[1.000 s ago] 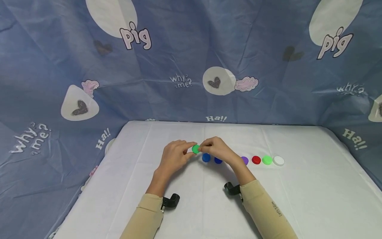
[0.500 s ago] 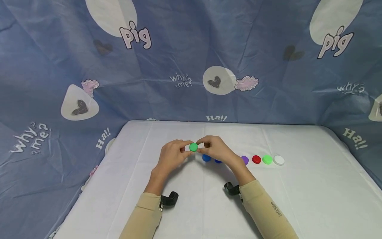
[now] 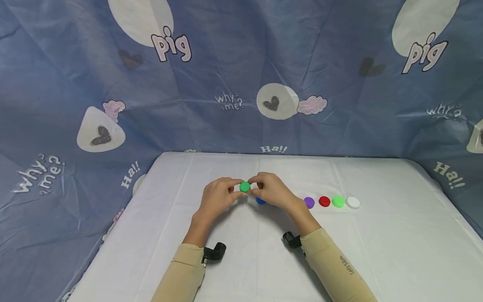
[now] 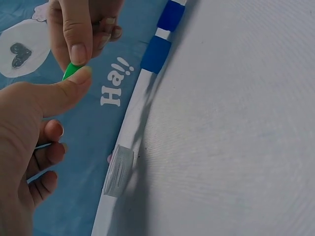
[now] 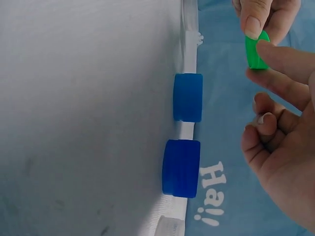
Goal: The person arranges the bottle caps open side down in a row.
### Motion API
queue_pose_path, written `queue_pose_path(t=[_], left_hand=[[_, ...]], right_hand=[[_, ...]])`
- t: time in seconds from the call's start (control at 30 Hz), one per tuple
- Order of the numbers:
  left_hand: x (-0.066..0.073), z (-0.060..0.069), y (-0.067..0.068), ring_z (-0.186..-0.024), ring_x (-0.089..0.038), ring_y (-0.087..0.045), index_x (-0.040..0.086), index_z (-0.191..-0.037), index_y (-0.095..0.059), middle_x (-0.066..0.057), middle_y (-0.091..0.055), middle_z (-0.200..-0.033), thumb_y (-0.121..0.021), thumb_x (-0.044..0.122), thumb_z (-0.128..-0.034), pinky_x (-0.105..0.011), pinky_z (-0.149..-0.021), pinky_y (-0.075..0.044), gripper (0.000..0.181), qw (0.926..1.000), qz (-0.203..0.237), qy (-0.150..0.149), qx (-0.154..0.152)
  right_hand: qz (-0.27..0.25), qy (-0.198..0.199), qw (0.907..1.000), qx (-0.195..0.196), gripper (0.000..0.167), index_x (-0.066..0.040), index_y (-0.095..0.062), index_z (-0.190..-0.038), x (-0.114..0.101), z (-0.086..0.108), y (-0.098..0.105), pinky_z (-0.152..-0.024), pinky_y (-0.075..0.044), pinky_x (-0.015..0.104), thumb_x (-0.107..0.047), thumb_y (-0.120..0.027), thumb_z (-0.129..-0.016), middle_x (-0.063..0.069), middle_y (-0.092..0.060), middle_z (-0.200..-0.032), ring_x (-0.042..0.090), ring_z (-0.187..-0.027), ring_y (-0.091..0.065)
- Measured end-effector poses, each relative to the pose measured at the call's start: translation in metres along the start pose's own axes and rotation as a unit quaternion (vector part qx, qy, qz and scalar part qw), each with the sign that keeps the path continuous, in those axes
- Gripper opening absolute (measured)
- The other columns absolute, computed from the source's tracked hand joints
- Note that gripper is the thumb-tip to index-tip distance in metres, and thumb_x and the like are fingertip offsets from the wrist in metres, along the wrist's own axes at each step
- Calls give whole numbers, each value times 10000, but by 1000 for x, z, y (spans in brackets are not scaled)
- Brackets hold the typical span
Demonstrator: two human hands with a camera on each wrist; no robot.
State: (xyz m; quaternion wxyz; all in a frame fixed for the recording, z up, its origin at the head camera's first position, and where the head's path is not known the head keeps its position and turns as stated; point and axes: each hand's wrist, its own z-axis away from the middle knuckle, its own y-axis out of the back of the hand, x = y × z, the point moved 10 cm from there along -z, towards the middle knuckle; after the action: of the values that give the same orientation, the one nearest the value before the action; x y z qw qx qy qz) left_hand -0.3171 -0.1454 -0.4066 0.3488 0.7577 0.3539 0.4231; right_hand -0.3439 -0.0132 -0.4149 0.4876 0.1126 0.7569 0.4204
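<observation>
A green bottle cap (image 3: 245, 186) is held above the table between both hands, its round face toward the head camera. My left hand (image 3: 218, 198) pinches its left edge with thumb and forefinger. From the opposite side, my right hand (image 3: 274, 191) pinches it the same way; the right wrist view shows thumb and forefinger on the green cap (image 5: 256, 50). Just below stand a blue cap (image 5: 188, 97) and a darker blue cap (image 5: 182, 168), both largely covered by my right hand in the head view. The left wrist view has a clear ridged cap (image 4: 119, 171) near my left hand.
To the right, in a row on the white-covered table (image 3: 400, 251), lie a purple cap (image 3: 309, 202), a red cap (image 3: 324, 201), a light green cap (image 3: 338, 201) and a white cap (image 3: 353, 202). A blue printed cloth (image 3: 226, 63) hangs behind the table.
The green cap has shifted slightly left and turned its face toward the head camera. My left hand moved a little left with it; my right fingers moved off its face to its edge.
</observation>
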Motion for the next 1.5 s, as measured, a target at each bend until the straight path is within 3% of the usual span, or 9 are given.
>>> queue_pose_path(t=[0.3,0.83,1.27,1.5], left_hand=[[0,0,-2,-608,-36,-467,263,-1079,-777,120,-578,-685,-815,472,-771,-246,-561,-405,374,9997,-247,57,22],[-2,0,-16,-618,-54,-469,278,-1040,-786,107,-557,-663,-779,426,-831,-258,-560,-387,256,9986,-367,-25,-389],[-1,3,-25,-588,-46,-448,278,-1020,-796,120,-560,-662,-762,463,-838,-241,-537,-369,261,9973,-483,-10,-547],[-3,4,-30,-593,-38,-459,280,-999,-799,117,-595,-688,-782,461,-818,-234,-532,-374,256,9965,-594,6,-596]], right_hand=[[190,-79,9998,-80,261,-147,-747,-1131,1,1,-3,-565,-353,258,-248,-743,-890,3,-535,-734,131,-615,-443],[562,-285,9980,-59,234,-128,-760,-1098,9,1,-5,-577,-385,272,-208,-746,-878,-12,-581,-781,132,-646,-477],[1169,-299,9922,-316,208,-146,-768,-1078,10,3,-13,-661,-452,292,-229,-737,-890,-22,-652,-893,112,-716,-532],[1394,-357,9890,-356,225,-145,-771,-1071,10,4,-17,-846,-526,382,-232,-760,-864,24,-716,-1009,174,-915,-649]])
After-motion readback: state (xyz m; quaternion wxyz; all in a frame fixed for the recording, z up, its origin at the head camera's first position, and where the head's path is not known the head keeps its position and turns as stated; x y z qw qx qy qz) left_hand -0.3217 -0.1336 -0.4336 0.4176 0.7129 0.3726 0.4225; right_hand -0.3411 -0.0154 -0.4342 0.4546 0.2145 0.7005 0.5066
